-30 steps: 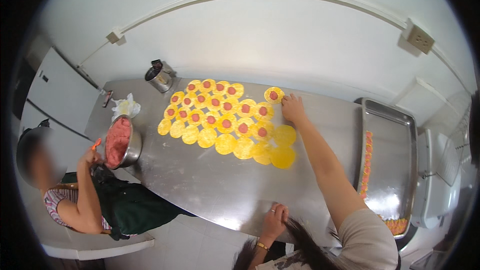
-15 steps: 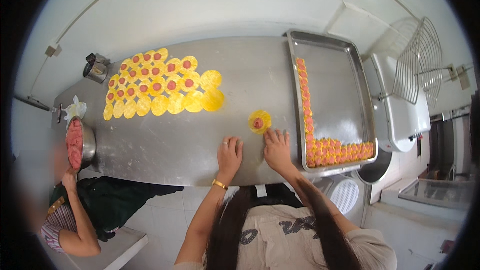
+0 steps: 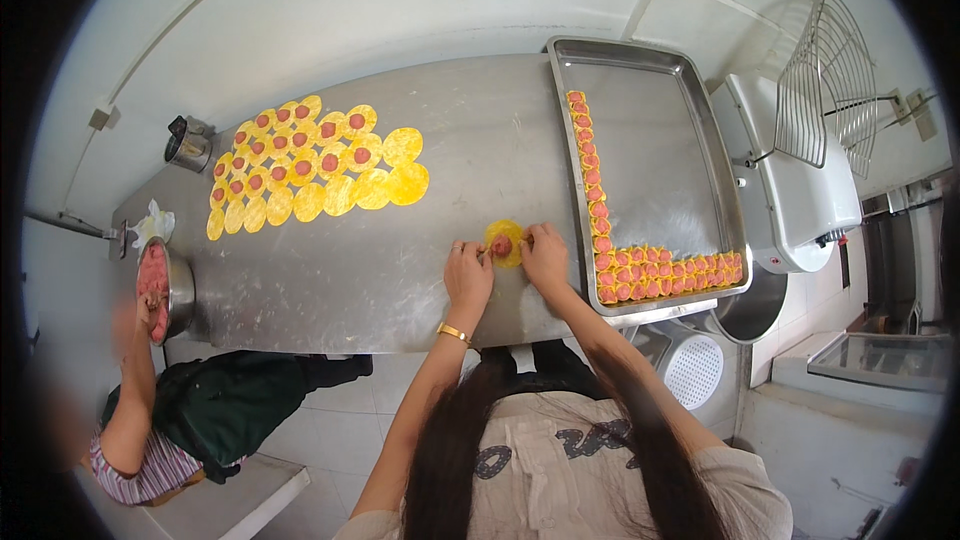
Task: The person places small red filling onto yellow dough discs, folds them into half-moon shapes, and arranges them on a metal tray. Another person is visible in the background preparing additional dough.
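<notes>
A round yellow dumpling wrapper (image 3: 514, 258) with a dab of pink meat filling (image 3: 501, 244) lies at the near middle of the steel table. My left hand (image 3: 467, 276) is at its left edge, fingertips closed on the rim beside the filling. My right hand (image 3: 545, 258) pinches the opposite rim with bent fingers. Just to the right, a large steel tray (image 3: 738, 190) holds filled yellow dumplings (image 3: 625, 275) in a column along its left side and in rows across its near end.
At the far left, overlapping wrappers (image 3: 310, 200) lie in rows, many topped with meat. A co-worker's hand (image 3: 147, 312) is in a steel bowl (image 3: 182, 290) of pink meat. A metal canister (image 3: 188, 143) stands near the wall. White equipment (image 3: 790, 180) and a wire rack (image 3: 825, 90) flank the tray.
Both hands have moved forward to the wrapper, and my fingers have closed on its two sides. The co-worker's hand has moved into the meat bowl. The whole view has shifted slightly.
</notes>
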